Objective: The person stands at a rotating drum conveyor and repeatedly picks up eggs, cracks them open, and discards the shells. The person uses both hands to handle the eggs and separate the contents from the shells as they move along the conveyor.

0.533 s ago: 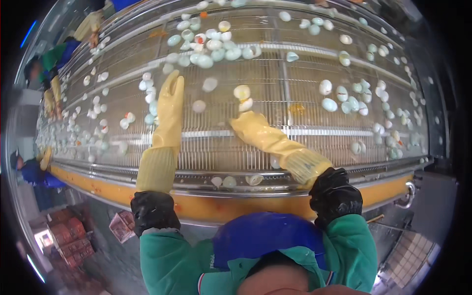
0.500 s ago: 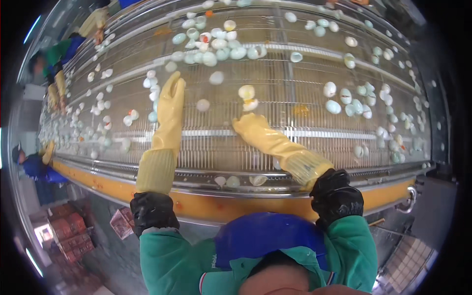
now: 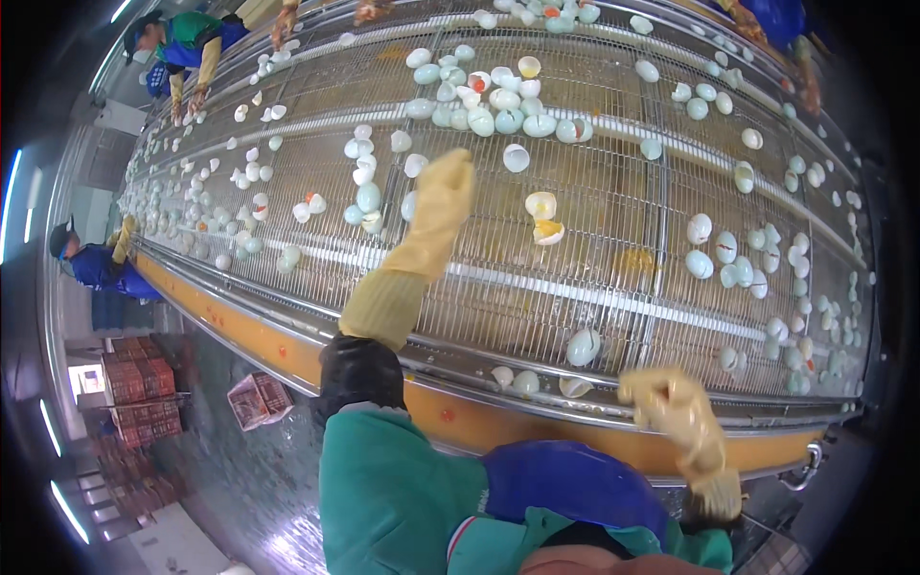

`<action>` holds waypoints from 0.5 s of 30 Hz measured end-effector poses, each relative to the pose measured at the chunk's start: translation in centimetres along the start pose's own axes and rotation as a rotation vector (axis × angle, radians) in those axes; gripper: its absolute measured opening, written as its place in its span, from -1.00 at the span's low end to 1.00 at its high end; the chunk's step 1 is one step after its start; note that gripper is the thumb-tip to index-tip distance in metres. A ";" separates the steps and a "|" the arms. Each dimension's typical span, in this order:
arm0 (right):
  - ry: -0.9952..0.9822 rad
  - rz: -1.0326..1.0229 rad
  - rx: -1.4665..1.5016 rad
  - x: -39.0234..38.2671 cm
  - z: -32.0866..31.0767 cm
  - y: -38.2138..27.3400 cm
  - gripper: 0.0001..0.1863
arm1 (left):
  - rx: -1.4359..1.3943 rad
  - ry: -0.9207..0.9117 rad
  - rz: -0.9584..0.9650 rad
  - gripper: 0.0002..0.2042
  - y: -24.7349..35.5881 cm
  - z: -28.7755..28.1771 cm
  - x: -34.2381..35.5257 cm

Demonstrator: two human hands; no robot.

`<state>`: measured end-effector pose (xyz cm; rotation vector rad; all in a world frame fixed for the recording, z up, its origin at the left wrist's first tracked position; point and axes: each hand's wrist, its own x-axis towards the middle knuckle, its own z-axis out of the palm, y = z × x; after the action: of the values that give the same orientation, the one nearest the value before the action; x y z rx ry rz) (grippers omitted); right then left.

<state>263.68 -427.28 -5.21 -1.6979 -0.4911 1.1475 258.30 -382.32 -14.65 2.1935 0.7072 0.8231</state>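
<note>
My left hand (image 3: 441, 196), in a yellow rubber glove, reaches over the wire conveyor (image 3: 489, 278) with its fingers curled closed; whatever they may hold is hidden. Just left of it are pale eggshells (image 3: 367, 197), and to its right lies a broken shell with yolk (image 3: 547, 231). My right hand (image 3: 671, 412), also gloved, is at the near rail (image 3: 479, 369), fingers loosely bent and apart, with nothing visible in them. A cracked pale blue egg (image 3: 583, 347) lies just up and left of it.
Many whole and broken eggs (image 3: 498, 105) are scattered along the conveyor. Co-workers in green (image 3: 182, 38) and blue (image 3: 101, 270) stand at its left; another's arm (image 3: 767, 29) reaches in at top right. An orange trough (image 3: 220, 311) runs along the near edge. Red crates (image 3: 139, 383) stand at lower left.
The view has shifted. My left hand has moved rightward and its fingers have curled. My right hand has drawn back toward me to the near rail, where a cracked egg now shows beside it.
</note>
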 end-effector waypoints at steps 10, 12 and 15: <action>0.105 -0.615 -0.747 -7.3 1.8 5.8 -0.79 | -0.108 -0.753 0.456 -0.72 12.2 1.4 -12.1; 0.192 -0.662 -0.760 -8.5 1.4 5.3 -0.77 | -0.072 -1.007 0.598 -0.68 15.1 1.4 -13.9; 0.425 -0.541 -0.847 -10.2 -0.1 5.6 -0.73 | -0.051 -1.149 0.732 -0.62 17.3 2.2 -16.4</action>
<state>257.91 -437.39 -5.44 -2.2296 -1.1766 0.1433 253.43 -404.99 -8.73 2.3802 -0.6895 -0.2116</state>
